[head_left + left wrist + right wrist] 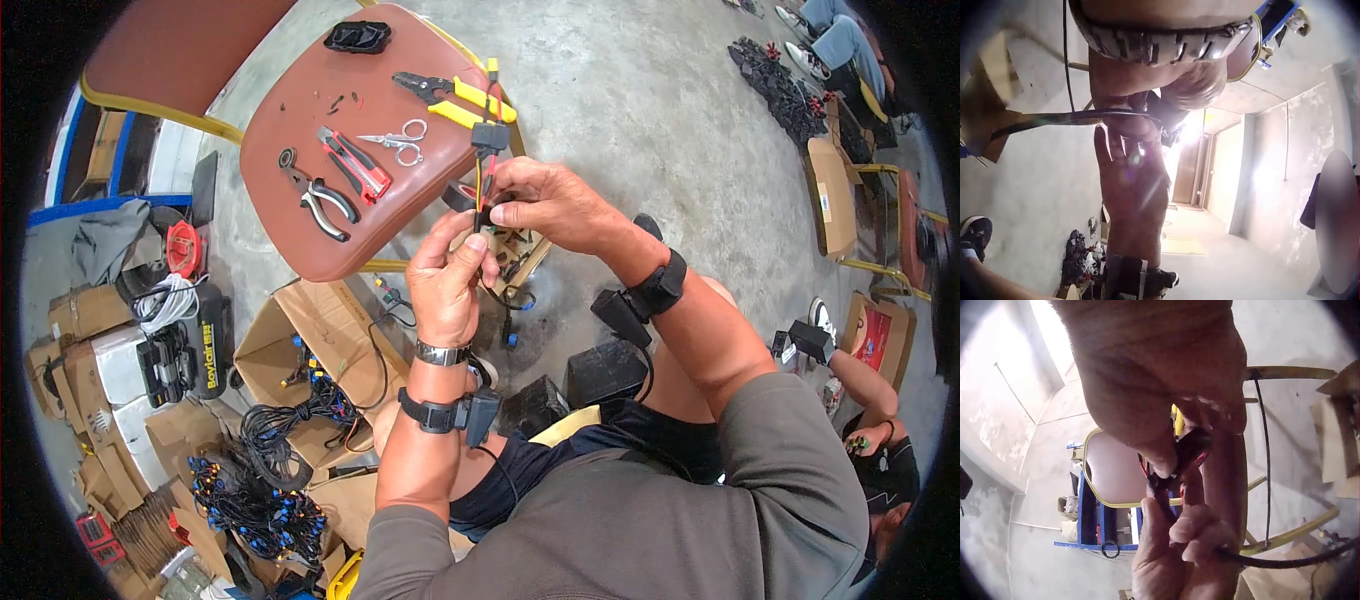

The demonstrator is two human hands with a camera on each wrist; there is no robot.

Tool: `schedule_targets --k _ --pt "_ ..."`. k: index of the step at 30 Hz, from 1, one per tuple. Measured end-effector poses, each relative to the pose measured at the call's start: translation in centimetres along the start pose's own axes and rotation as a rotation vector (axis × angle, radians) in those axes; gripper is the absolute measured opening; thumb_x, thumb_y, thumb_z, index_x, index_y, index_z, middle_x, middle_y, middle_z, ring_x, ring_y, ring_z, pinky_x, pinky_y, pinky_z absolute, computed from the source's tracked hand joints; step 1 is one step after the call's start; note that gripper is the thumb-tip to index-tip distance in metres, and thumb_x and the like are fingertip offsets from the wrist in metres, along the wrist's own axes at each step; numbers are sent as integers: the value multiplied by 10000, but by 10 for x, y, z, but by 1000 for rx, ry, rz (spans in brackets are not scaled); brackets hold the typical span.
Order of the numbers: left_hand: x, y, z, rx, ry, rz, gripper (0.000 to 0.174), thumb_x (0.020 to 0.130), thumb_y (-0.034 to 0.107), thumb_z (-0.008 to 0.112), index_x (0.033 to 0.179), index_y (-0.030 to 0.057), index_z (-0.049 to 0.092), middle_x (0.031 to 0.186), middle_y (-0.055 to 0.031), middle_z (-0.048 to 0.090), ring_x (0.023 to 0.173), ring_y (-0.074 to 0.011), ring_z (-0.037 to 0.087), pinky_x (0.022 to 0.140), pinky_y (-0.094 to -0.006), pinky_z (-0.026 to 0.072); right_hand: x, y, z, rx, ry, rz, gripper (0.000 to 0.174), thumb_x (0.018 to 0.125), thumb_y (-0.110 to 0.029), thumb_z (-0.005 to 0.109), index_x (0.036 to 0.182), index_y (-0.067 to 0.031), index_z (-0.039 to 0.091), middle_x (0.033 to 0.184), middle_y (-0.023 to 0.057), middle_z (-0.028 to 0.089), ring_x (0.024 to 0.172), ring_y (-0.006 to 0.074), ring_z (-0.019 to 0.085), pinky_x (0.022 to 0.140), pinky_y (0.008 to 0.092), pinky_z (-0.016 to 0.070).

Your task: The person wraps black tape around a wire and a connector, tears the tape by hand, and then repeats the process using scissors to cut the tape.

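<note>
A black cable (pixel 478 222) with red and yellow wires runs up to a small black box (pixel 489 138) and a yellow plug (pixel 492 66). My left hand (pixel 447 285) pinches the cable below the wires between thumb and fingers. Just above it, my right hand (pixel 545 205) grips a roll of black tape (pixel 459 196) close against the cable. In the right wrist view, the dark roll (pixel 1193 449) shows between the right fingers, with the left hand (pixel 1188 550) below on the cable. The left wrist view shows the cable (pixel 1047 119) trailing away from both hands.
On the brown chair seat (pixel 290 240) lie yellow-handled wire strippers (pixel 470 100), scissors (pixel 402 141), a red utility knife (pixel 355 165), pliers (pixel 325 205) and a black part (pixel 358 37). Cardboard boxes (pixel 330 330) and bundled cables (pixel 250 500) fill the lower left. Another person's arm (pixel 865 385) is at right.
</note>
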State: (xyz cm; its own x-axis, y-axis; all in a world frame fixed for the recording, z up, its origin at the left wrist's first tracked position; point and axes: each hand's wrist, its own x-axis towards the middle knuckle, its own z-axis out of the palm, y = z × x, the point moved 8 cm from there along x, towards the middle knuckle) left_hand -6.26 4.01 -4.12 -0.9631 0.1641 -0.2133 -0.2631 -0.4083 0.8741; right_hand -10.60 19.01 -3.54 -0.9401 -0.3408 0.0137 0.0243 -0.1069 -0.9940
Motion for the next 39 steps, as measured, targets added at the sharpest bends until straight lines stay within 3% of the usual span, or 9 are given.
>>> schedule_targets --k 3,6,9,12,16,17,24,33,39 --pt "0 -1 -4 1 48 3 297 930 55 659 1217 -12 616 833 -61 637 649 -156 607 523 -272 477 -4 -3 1 -52 -36 121 150 895 -46 671 1032 11 647 1062 40 628 1011 151 597 875 320 505" --pt "0 2 -6 48 94 9 291 920 39 664 1202 -21 622 859 -67 638 641 -149 605 519 -270 477 -13 -16 -11 -354 -103 262 172 896 -69 679 1049 5 650 893 1 649 865 118 614 783 293 512" --pt "0 1 -6 146 135 -9 264 908 14 665 1167 -30 640 942 -77 638 632 -142 603 509 -265 476 -15 -24 -28 -230 -73 259 161 897 -96 687 1030 -8 665 824 -20 656 780 81 598 710 275 504" --pt "-3 -2 1 214 112 -25 229 899 -6 659 1126 -39 659 1055 -81 624 623 -137 603 495 -260 472 -9 -52 -28 -134 36 -10 174 880 -163 719 984 -30 678 787 -7 647 775 65 600 689 243 501" --pt "-8 -14 14 303 71 -53 207 893 -21 649 1098 -48 668 1139 -79 603 617 -133 607 483 -253 470 -7 -78 -12 -833 136 -473 180 779 -152 739 915 -58 665 765 100 669 738 242 633 731 382 503" --pt "-9 -17 17 323 57 -63 205 891 -26 646 1094 -49 668 1149 -79 600 617 -132 609 480 -252 469 -5 -71 -9 -841 131 -421 190 732 -191 732 853 -59 666 750 138 664 762 329 621 767 450 483" --pt "-18 -30 33 424 -40 -79 174 885 -29 639 1054 -60 661 1151 -67 582 594 -93 603 479 -235 460 -4 -35 3 -1212 -43 -185 273 763 -311 659 748 -39 681 672 155 666 691 350 667 759 459 467" --pt "-19 -32 44 478 -81 -56 171 881 -30 640 1049 -56 661 1125 -60 578 609 -85 590 494 -228 453 0 -17 -8 -1006 -120 153 309 764 -306 650 807 -4 700 812 222 698 835 407 686 807 483 533" --pt "-26 -28 36 512 11 17 168 889 -15 651 1056 -28 647 999 -55 627 591 -83 563 480 -218 422 -2 -25 -18 -833 -70 101 395 806 -294 658 1073 -5 687 811 223 684 828 391 679 761 462 523"
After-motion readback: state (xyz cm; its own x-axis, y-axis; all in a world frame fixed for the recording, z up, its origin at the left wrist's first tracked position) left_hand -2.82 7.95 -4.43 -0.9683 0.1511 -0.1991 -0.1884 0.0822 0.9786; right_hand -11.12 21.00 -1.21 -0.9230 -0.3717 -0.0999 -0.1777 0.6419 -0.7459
